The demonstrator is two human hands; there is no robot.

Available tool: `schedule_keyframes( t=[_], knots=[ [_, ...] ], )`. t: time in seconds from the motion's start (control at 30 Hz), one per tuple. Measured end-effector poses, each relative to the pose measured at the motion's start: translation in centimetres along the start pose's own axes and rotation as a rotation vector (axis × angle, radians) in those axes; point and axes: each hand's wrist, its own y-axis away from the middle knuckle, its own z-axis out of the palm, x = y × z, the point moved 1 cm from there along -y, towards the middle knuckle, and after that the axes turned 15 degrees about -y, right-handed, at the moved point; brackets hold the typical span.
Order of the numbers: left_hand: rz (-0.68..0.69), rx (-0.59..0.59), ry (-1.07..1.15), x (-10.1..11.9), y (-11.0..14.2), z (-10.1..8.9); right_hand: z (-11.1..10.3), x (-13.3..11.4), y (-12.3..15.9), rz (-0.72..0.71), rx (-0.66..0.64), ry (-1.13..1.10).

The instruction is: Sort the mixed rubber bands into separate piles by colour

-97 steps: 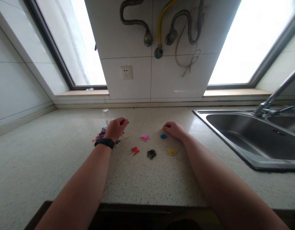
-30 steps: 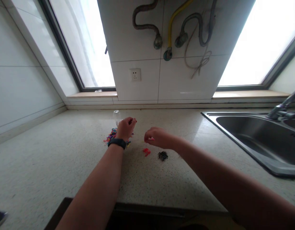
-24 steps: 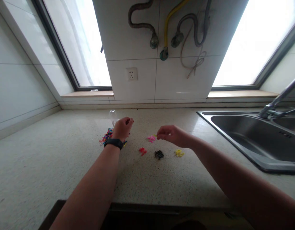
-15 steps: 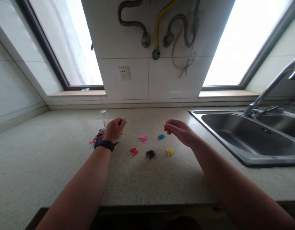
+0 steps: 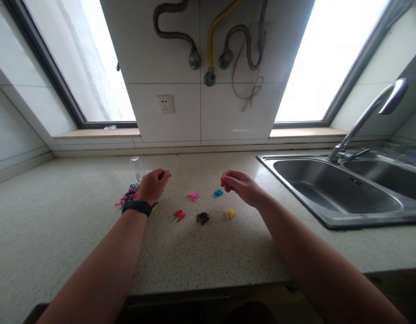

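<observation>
My right hand (image 5: 241, 185) is closed in a pinch on a small yellow rubber band (image 5: 222, 174), held above the counter near the blue bands (image 5: 218, 193). My left hand (image 5: 155, 184) has its fingers curled together; what they hold, if anything, is hidden. Beside and partly behind that hand lies a mixed pile of coloured rubber bands (image 5: 129, 195). Between the hands sit separate little heaps: pink bands (image 5: 193, 196), red bands (image 5: 179, 215), black bands (image 5: 202, 218) and yellow bands (image 5: 230, 213).
A clear, cup-like container (image 5: 135, 164) stands behind the mixed pile. On the right a steel double sink (image 5: 324, 220) with a faucet (image 5: 359, 126) is set into the speckled counter (image 5: 181, 261). Hoses (image 5: 211, 45) and a socket (image 5: 166, 104) are on the tiled wall.
The whole view has swung a little to the right, so everything appears shifted left. Both hands keep nearly the same pose over the counter, the right still pinching the yellow rubber band.
</observation>
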Motion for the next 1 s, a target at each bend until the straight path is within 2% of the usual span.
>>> schedule_keyframes(
  t=[1.0],
  knots=[
    [0.016, 0.007, -0.019, 0.19, -0.05, -0.08, -0.86, 0.64, -0.22, -0.029, -0.004, 0.060]
  ],
)
